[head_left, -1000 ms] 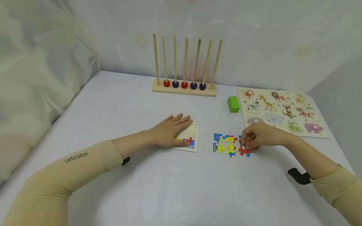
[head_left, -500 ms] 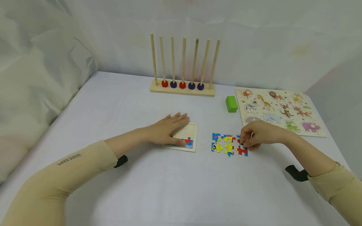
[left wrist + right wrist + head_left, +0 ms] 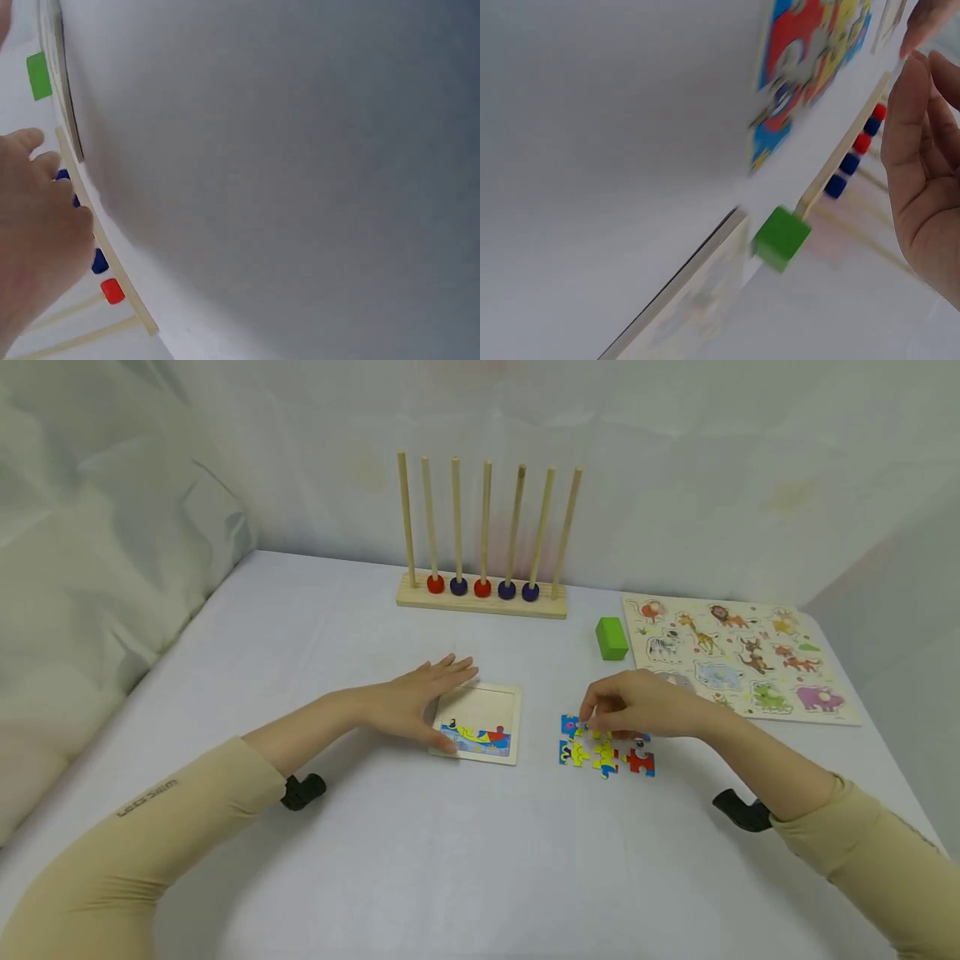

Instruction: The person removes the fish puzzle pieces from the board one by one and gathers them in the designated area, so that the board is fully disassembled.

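Observation:
My left hand is spread beside a small square puzzle tray, its thumb at the tray's lower left edge. Joined blue, yellow and red puzzle pieces fill the tray's lower row; its upper part shows bare wood. Right of the tray, several loose jigsaw pieces lie close together in rows. Over their upper left part hovers my right hand, fingers bent and thumb near the index finger. Nothing shows between those fingertips in the right wrist view, and the hand covers some pieces in the head view.
Behind stands a wooden bead rack with upright rods and red and dark blue beads. A green block lies left of an animal peg-puzzle board at the right. White cloth covers the table.
My right hand has shifted left from the right-hand loose pieces to the upper left ones. The left hand has slid left off the tray, uncovering its lower row of pieces.

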`<state>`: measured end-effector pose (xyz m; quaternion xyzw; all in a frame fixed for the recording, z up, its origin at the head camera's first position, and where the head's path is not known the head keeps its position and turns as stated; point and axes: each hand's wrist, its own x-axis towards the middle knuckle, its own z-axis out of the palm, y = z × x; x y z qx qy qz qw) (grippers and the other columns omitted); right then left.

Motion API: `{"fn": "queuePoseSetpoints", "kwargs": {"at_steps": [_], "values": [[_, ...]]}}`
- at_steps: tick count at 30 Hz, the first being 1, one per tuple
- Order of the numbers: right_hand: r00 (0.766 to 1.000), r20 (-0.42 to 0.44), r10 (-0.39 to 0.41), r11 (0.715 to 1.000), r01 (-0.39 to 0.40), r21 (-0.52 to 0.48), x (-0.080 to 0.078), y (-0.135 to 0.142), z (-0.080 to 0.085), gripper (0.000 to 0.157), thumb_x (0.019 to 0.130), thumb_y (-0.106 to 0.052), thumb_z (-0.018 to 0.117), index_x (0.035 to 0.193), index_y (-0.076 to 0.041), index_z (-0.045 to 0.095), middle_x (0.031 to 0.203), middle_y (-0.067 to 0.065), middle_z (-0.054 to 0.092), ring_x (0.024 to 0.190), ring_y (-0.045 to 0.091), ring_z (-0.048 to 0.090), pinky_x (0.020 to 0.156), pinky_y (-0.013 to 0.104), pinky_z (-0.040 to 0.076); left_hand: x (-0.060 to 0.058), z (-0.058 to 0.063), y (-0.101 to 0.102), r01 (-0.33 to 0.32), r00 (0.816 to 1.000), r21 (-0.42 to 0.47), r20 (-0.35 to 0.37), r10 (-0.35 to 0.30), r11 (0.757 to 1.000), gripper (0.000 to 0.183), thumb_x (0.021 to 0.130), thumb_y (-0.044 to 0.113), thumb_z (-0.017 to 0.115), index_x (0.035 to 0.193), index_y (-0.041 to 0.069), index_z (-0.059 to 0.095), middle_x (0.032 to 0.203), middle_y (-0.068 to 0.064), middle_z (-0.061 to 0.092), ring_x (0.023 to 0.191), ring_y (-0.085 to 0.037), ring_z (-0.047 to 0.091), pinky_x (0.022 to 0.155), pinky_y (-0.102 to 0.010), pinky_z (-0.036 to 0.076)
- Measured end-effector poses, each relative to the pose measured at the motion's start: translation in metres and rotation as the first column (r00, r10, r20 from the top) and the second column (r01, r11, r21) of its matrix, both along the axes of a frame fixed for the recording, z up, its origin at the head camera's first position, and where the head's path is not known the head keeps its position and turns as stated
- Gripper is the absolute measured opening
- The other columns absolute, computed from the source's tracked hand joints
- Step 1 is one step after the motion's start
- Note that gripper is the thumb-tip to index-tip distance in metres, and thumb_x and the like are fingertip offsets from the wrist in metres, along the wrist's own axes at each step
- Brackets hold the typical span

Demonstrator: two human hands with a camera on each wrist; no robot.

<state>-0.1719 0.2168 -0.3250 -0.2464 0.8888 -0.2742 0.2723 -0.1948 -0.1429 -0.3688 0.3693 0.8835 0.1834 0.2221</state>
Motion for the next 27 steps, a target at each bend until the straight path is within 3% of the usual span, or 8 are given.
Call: {"fn": "queuePoseSetpoints", "kwargs": {"at_steps": [9,17,27], "values": [[0.998,-0.063,0.025,0.994,-0.032,-0.100,0.003,-0.053,0.000,0.013,0.096,-0.018,0.064,0.106,-0.012,0.068,0.073,0.005,0.060,0.063,0.017,0.059,0.059,0.023,0.049,0.000,-0.004,-0.009,-0.032,0.999,-0.024,0.018,0.032,0.999,0.124,0.070,0.065,0.079,0.161,0.018,0.010,0.170,-0.001,0.004,0.158,-0.027,-0.006,0.128,-0.054,0.001],[0.997,-0.070,0.032,0.990,-0.041,-0.132,0.002,-0.090,-0.004,0.020,0.094,-0.018,0.067,0.113,-0.011,0.065,0.080,0.002,0.060,0.063,0.012,0.062,0.062,0.025,0.053,0.001,-0.006,-0.008,-0.020,1.000,-0.017,0.006,0.021,1.000,0.123,0.070,0.064,0.079,0.160,0.016,0.011,0.169,-0.002,0.007,0.158,-0.028,-0.002,0.127,-0.056,0.001],[0.993,-0.082,0.086,0.987,-0.096,-0.131,-0.006,-0.125,-0.012,0.026,0.091,-0.016,0.068,0.116,-0.009,0.064,0.083,0.000,0.062,0.070,0.011,0.060,0.066,0.021,0.049,0.001,-0.007,-0.009,-0.009,1.000,-0.015,-0.003,0.009,1.000,0.121,0.071,0.064,0.078,0.160,0.015,0.012,0.169,-0.002,0.008,0.158,-0.029,-0.001,0.126,-0.059,0.002]]}}
